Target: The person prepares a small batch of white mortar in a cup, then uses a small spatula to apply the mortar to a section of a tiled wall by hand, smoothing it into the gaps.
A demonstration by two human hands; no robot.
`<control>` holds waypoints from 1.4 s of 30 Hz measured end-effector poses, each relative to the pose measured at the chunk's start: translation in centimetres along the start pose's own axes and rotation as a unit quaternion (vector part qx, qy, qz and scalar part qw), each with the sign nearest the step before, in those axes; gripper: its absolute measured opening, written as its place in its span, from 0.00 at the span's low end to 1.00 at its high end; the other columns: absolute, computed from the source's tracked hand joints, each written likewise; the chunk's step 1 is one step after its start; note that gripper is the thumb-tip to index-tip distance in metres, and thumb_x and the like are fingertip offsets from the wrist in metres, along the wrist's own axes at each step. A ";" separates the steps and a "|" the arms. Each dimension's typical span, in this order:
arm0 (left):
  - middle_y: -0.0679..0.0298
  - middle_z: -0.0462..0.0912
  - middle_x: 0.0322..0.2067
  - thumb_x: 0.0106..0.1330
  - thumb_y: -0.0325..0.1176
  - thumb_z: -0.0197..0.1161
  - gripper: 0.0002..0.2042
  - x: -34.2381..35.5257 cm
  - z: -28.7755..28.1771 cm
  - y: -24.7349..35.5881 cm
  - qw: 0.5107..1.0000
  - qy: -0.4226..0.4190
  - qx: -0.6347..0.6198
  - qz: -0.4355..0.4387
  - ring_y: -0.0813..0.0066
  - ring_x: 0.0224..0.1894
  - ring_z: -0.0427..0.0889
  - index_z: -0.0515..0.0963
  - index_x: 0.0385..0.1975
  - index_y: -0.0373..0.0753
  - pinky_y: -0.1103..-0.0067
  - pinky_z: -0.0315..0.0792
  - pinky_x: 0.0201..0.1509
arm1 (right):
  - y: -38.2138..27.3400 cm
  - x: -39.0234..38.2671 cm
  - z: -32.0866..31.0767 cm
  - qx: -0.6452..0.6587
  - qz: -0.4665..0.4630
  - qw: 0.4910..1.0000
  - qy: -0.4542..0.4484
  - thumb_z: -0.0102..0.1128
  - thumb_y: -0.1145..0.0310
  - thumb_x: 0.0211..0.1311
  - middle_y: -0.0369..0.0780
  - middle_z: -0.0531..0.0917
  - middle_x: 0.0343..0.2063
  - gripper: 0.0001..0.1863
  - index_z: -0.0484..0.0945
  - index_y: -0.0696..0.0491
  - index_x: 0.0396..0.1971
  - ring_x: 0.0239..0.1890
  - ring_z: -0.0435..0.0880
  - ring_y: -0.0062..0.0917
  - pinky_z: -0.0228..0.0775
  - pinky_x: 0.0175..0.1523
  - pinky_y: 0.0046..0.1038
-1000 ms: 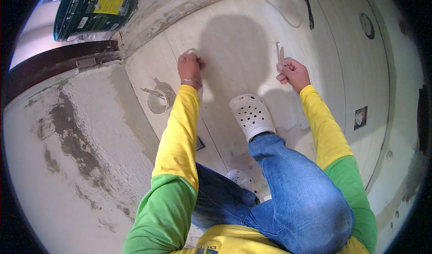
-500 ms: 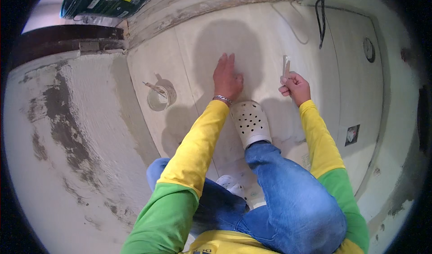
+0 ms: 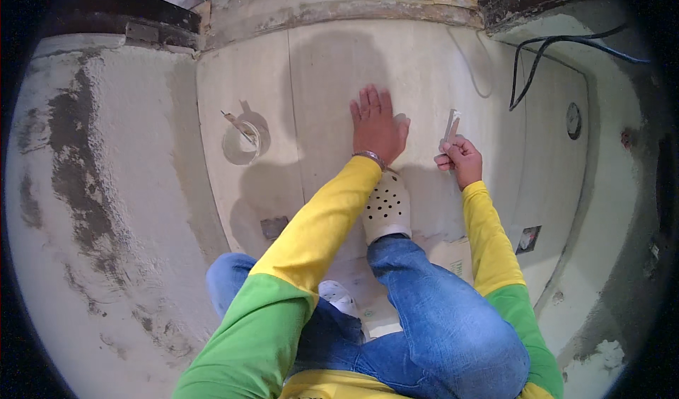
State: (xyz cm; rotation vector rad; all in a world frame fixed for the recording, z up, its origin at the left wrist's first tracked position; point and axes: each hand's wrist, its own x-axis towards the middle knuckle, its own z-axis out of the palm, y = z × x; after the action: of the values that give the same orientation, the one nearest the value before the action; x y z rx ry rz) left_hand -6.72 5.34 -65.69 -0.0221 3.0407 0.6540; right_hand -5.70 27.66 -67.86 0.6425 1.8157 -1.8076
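The right hand (image 3: 463, 161) pinches the stick (image 3: 455, 125), its white-smeared tip just beyond the fingers (image 3: 446, 160) and best held steady so nothing drops, while the left hand (image 3: 380, 132), fingers slightly parted, lies palm-down between stick and cup (image 3: 233, 152).

A grey-stained wall (image 3: 152, 151) borders the pale floor (image 3: 424, 67)

Wide fisheye worn on head, looking steeply down over knees (image 3: 481, 342) at nearby hands (image 3: 378, 132) and pale floor (image 3: 424, 67).
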 end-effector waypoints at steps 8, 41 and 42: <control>0.49 0.59 0.66 0.63 0.41 0.55 0.28 -3.4 -1.5 -0.8 0.952 -0.152 -0.121 0.238 0.54 0.70 0.54 0.62 0.64 0.40 0.54 0.46 0.71 | -0.5 -0.4 0.7 0.008 -0.001 1.000 0.007 0.58 0.73 0.61 0.40 0.81 0.30 0.07 0.76 0.58 0.38 0.25 0.82 0.24 0.74 0.26 0.23; 0.59 0.83 0.37 0.60 0.43 0.67 0.24 -18.5 -16.4 -16.6 0.827 -0.039 -0.423 -0.368 0.77 0.38 0.79 0.76 0.49 0.30 0.79 0.74 0.44 | -2.2 -9.9 24.8 -0.161 -0.028 0.932 -0.323 0.62 0.62 0.62 0.36 0.81 0.29 0.17 0.77 0.59 0.43 0.26 0.79 0.18 0.73 0.32 0.21; 0.62 0.82 0.36 0.61 0.45 0.66 0.24 -18.7 -15.6 -15.9 0.799 -0.063 -0.481 -0.356 0.79 0.37 0.78 0.77 0.48 0.30 0.81 0.73 0.42 | -1.9 -10.2 25.1 -0.147 -0.007 0.928 -0.341 0.62 0.61 0.62 0.36 0.81 0.29 0.16 0.77 0.59 0.42 0.26 0.79 0.18 0.72 0.32 0.21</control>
State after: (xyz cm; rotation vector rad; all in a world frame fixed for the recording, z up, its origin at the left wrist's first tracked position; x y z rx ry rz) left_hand 11.91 -15.48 -57.37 -1.0032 1.9472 1.8238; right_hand 1.33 2.67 -59.76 -0.1184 1.5389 -1.4598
